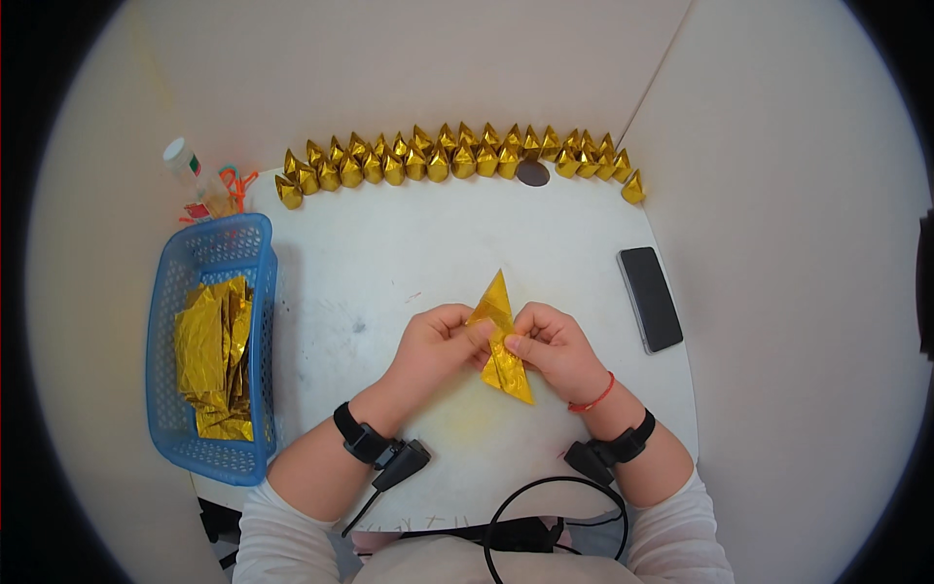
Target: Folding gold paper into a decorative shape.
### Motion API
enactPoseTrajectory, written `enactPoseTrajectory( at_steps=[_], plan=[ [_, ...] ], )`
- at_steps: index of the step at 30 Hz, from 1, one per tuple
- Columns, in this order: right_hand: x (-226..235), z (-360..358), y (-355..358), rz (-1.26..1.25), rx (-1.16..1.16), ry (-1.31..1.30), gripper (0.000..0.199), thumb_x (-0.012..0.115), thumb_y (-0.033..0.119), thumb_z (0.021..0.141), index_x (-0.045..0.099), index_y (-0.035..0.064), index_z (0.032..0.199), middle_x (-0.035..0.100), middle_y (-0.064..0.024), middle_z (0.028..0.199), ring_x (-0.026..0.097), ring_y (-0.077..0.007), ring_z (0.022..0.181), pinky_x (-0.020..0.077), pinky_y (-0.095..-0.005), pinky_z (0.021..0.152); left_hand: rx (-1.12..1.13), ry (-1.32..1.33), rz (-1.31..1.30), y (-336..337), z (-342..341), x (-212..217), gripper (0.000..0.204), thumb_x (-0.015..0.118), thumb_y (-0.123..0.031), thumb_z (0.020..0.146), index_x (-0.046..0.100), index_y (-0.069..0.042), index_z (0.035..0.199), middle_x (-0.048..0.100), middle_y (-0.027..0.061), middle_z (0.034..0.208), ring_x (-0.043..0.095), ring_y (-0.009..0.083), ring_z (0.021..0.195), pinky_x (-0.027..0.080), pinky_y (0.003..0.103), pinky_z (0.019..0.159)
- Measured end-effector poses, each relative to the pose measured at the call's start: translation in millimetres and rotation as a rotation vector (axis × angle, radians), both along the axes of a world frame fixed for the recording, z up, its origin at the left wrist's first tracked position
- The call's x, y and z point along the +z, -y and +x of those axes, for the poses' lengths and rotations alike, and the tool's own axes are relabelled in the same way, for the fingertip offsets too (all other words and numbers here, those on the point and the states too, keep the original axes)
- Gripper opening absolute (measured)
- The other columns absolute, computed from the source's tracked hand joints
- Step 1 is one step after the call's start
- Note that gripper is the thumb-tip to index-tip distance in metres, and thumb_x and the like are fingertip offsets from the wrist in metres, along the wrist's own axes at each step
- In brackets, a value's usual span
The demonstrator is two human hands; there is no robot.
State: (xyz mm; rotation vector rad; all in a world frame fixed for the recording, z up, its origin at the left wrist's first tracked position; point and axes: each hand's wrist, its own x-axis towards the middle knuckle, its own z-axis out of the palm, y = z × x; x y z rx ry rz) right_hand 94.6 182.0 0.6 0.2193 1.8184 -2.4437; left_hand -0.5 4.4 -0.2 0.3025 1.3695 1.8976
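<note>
Between my two hands, above the middle of the white table, is a folded piece of gold foil paper with one point upward and another toward the lower right. My left hand pinches its left edge, thumb on top. From the other side my right hand grips it near the middle, thumb and bent fingers closed on the paper. The fingers beneath the foil are partly hidden.
A blue basket at the left holds gold foil sheets. Several folded gold pieces line the back, beside a dark disc. A phone lies right. A white-capped bottle and orange-handled scissors stand back left.
</note>
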Motion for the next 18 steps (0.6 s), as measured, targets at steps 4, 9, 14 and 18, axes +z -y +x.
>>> enactPoseTrajectory(
  at_steps=[4, 9, 14, 18],
  plan=[
    [-5, -1, 1, -0.006, -0.06, -0.039, 0.011, 0.06, 0.006, 0.095, 0.053, 0.0061, 0.087, 0.057, 0.0031, 0.083, 0.052, -0.003, 0.076, 0.0445, -0.0207, 0.068, -0.193, -0.214, -0.135, -1, 4, -2, 0.013, 0.067, -0.006, 0.092, 0.06, 0.004, 0.095, 0.066, 0.0076, 0.083, 0.066, 0.0109, 0.075, 0.055, 0.024, 0.065],
    [-8, -2, 5, 0.06, -0.109, -0.105, 0.012, 0.06, 0.007, 0.096, 0.052, 0.0063, 0.087, 0.055, 0.0035, 0.082, 0.051, -0.0026, 0.075, 0.0436, -0.02, 0.067, -0.166, -0.145, -0.1, -5, 12, -9, 0.016, 0.066, -0.007, 0.092, 0.053, 0.003, 0.095, 0.063, 0.0052, 0.08, 0.063, 0.0088, 0.07, 0.054, 0.023, 0.061],
    [-13, -3, 7, 0.038, -0.15, -0.119, 0.011, 0.059, 0.006, 0.096, 0.051, 0.0061, 0.088, 0.056, 0.0028, 0.082, 0.051, -0.0029, 0.075, 0.0435, -0.02, 0.067, -0.165, -0.454, -0.145, -5, 13, -21, 0.017, 0.06, -0.003, 0.094, 0.046, -0.003, 0.103, 0.057, 0.0026, 0.081, 0.055, 0.0068, 0.073, 0.045, 0.022, 0.064],
    [-9, -1, 10, -0.019, -0.194, -0.071, 0.01, 0.058, 0.005, 0.096, 0.051, 0.0056, 0.089, 0.056, 0.002, 0.082, 0.051, -0.003, 0.073, 0.0437, -0.0197, 0.065, -0.196, -0.383, -0.096, -5, 10, -19, 0.021, 0.062, -0.001, 0.092, 0.045, -0.004, 0.104, 0.055, 0.0019, 0.081, 0.051, 0.0065, 0.075, 0.041, 0.023, 0.066]
  ],
)
